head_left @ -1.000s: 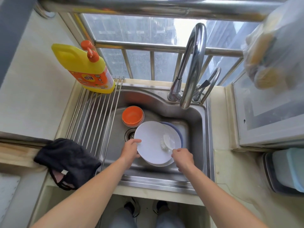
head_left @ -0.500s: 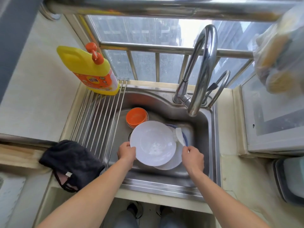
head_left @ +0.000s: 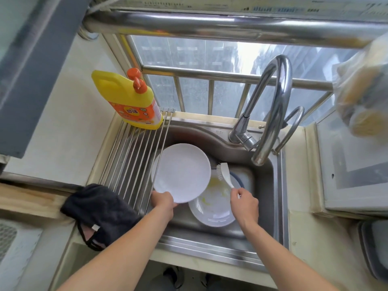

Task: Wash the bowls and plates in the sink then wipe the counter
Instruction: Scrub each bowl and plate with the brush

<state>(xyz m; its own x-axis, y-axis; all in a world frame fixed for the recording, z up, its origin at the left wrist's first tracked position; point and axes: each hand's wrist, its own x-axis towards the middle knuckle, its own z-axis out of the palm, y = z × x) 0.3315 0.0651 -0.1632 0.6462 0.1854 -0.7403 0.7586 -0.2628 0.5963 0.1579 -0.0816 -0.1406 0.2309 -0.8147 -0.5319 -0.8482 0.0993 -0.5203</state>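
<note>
My left hand (head_left: pixel 164 201) grips the near rim of a clean white plate (head_left: pixel 182 172), held above the steel sink (head_left: pixel 266 198) close to the roll-up rack (head_left: pixel 134 160). My right hand (head_left: pixel 244 206) holds the handle of a white dish brush (head_left: pixel 224 172), its bristles pointing left beside the raised plate. Below them in the basin lies a second white plate (head_left: pixel 212 211) smeared with yellow residue, over a blue-rimmed dish (head_left: pixel 238 178). The raised plate hides the back left of the basin.
A yellow detergent bottle (head_left: pixel 130 101) stands at the rack's far end. A dark cloth (head_left: pixel 98 211) hangs over the counter's left edge. The curved tap (head_left: pixel 270 114) arches over the sink's right side. A bagged item (head_left: pixel 363 91) hangs at upper right, above a white appliance (head_left: pixel 354 171).
My left hand has lifted the top white plate up and to the left, toward the rack, uncovering the stained plate beneath. The brush has come off the plate and stays beside it.
</note>
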